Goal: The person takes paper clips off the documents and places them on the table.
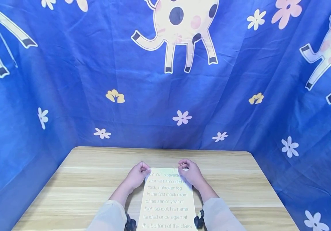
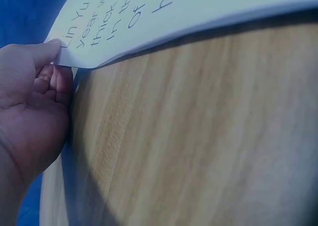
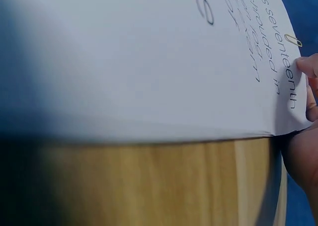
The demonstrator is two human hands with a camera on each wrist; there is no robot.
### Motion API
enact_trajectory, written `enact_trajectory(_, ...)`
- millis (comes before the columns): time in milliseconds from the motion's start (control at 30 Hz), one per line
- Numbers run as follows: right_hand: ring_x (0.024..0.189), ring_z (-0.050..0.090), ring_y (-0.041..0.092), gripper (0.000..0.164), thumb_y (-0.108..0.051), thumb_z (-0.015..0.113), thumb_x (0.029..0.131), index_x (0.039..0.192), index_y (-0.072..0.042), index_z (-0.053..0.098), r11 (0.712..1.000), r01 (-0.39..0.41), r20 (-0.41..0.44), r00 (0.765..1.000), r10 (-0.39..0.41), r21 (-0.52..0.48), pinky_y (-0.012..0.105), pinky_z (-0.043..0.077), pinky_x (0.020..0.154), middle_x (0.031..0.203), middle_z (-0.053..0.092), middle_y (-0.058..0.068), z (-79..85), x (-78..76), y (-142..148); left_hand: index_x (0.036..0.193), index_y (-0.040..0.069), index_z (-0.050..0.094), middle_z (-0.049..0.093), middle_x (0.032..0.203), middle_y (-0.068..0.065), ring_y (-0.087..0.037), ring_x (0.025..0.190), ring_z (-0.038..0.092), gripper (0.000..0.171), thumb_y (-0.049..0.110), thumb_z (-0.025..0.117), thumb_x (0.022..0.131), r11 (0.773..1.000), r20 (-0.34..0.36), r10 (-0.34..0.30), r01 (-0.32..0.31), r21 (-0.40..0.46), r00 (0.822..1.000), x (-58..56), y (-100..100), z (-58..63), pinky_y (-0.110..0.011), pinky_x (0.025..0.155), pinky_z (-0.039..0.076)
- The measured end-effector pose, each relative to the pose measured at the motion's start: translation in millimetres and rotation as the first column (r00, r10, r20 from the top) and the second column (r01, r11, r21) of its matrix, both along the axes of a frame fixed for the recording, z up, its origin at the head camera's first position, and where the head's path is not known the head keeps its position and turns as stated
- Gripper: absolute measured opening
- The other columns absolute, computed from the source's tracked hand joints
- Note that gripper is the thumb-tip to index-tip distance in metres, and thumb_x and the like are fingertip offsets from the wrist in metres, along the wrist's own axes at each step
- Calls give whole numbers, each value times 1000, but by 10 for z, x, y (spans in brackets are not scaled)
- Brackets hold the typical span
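Observation:
A stack of printed paper sheets [image 1: 167,201] with large text lies in front of me, its near end cut off by the head view's lower edge. A yellow paper clip [image 1: 173,170] sits on its top edge, right of the middle; it shows in the right wrist view too. My left hand [image 1: 138,175] pinches the top left corner between thumb and curled fingers. At the top edge near the right corner, my right hand [image 1: 190,173] pinches the paper, its thumb [image 3: 309,66] on the printed face. Beside the clip, the right fingers are partly hidden behind the sheets.
The paper is over a light wood-grain table [image 1: 96,166] with rounded far corners. A blue curtain [image 1: 142,122] printed with cows and flowers encloses the back and both sides. Dark wrist devices [image 1: 130,223] sit near the paper's side edges.

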State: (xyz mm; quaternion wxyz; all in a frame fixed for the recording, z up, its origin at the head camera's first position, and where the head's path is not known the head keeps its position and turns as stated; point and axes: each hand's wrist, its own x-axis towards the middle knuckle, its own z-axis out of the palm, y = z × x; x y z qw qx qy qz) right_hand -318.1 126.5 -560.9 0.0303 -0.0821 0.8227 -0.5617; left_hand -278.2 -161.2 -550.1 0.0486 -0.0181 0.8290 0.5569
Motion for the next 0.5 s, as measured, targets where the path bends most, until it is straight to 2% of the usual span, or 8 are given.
enact_trajectory(300,95,66,11,33,-2,80,93,125,-4,71,998,48,1,999,-48,-31,24,51,93,100,75,2,31,13,98,108,9,63,53,88,2,-18,86,52,6,15,65,108,1000,-19,4,-4,-1,1000,11,-5,5,-30,77,44)
enact_trajectory(500,92,64,11,36,2,79,91,126,4,69,995,51,-13,999,-52,-83,17,52,83,102,73,8,34,12,219,108,10,64,53,89,2,-17,86,52,5,15,66,107,1000,-15,17,-17,7,1000,17,-9,8,-29,77,45)
